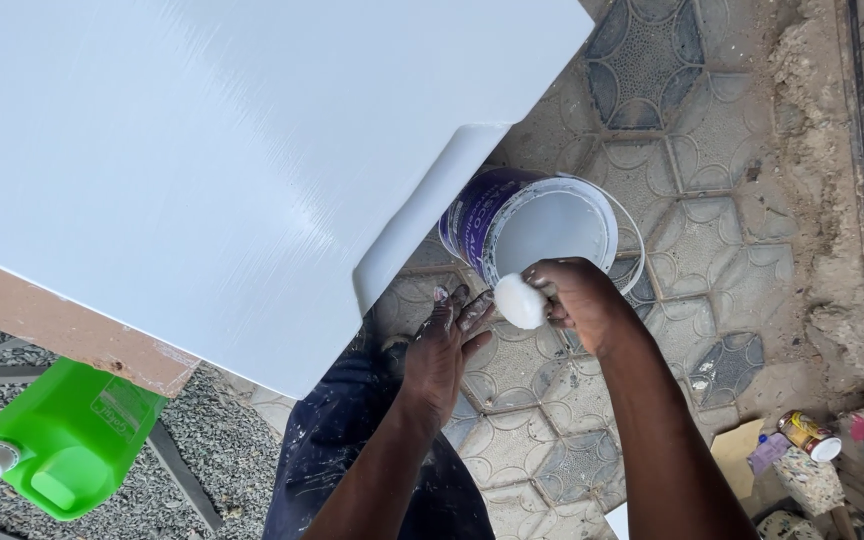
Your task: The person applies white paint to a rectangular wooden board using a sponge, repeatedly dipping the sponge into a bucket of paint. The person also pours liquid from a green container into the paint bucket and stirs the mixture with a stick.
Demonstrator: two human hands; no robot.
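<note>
My right hand [580,298] grips a small white paint-soaked sponge or roller head [519,301] just below the rim of a purple paint bucket [527,225] holding white paint. My left hand [444,345], its fingers smeared with paint and spread apart, hovers right beside the white piece and holds nothing. A large white-painted board [202,160] fills the upper left; its lower right edge ends just above my left hand.
A green plastic jug with a white cap [62,435] lies on gravel at the lower left under the board's bare wooden edge [72,335]. Patterned paving tiles [672,250] cover the ground. A small can [808,435] and scraps lie at the lower right.
</note>
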